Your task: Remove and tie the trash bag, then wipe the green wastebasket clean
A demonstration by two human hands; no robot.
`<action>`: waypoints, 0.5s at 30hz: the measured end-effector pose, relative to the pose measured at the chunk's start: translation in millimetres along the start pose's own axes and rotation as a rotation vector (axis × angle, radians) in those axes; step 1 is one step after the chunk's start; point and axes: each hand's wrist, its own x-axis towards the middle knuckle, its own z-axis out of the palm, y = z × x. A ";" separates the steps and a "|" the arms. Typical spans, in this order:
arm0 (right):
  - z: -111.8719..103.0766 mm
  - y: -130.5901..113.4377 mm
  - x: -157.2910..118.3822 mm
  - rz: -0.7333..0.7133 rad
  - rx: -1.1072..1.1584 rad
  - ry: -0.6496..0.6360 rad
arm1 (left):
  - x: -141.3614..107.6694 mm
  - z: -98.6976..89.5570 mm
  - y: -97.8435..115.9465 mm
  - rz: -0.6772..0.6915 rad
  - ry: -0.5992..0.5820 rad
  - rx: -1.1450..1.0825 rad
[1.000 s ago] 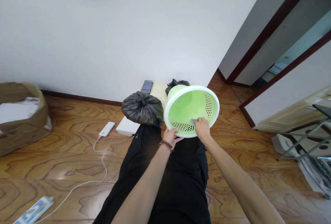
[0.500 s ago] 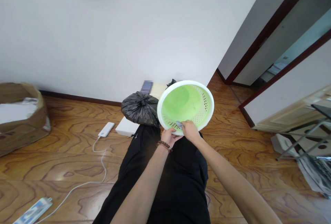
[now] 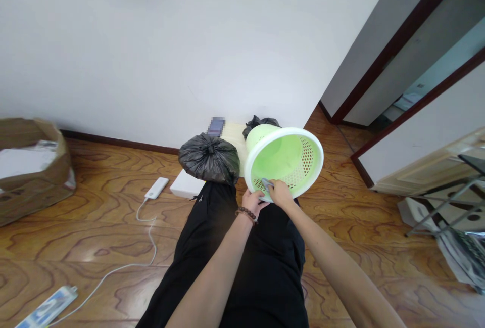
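A green plastic basket (image 3: 278, 153) with a white rim and perforated sides is tipped so its mouth faces me. My left hand (image 3: 253, 201), with a beaded bracelet at the wrist, is closed on the near-left part of the rim. Inside the mouth, just over the near rim, my right hand (image 3: 280, 192) is closed on a small grey-blue cloth (image 3: 267, 184) pressed to the inner wall. Most of the cloth is hidden by my fingers. A tied black garbage bag (image 3: 209, 158) sits left of the basket, and another black bag (image 3: 261, 122) shows partly behind it.
Ahead stands a white wall (image 3: 170, 55). On the wooden floor lie a white box (image 3: 185, 184), a white power adapter (image 3: 156, 188) with its cable, and a power strip (image 3: 49, 308). A cardboard box (image 3: 38, 186) is at far left; a metal-legged rack (image 3: 443, 206) stands right.
The basket has shifted right and turned, showing more of its outer left side and the black bag behind it. Both hands have moved slightly right with it, still gripping.
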 end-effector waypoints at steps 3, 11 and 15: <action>5.1 -14.8 0.6 -0.057 0.053 0.048 | -0.3 2.1 0.9 0.012 -0.017 0.000; 0.1 -3.4 1.2 -0.102 0.103 0.041 | -1.8 8.7 6.3 -0.042 0.001 0.015; 4.8 -5.6 0.7 -0.097 0.119 0.048 | 1.0 6.9 4.7 -0.037 0.015 0.049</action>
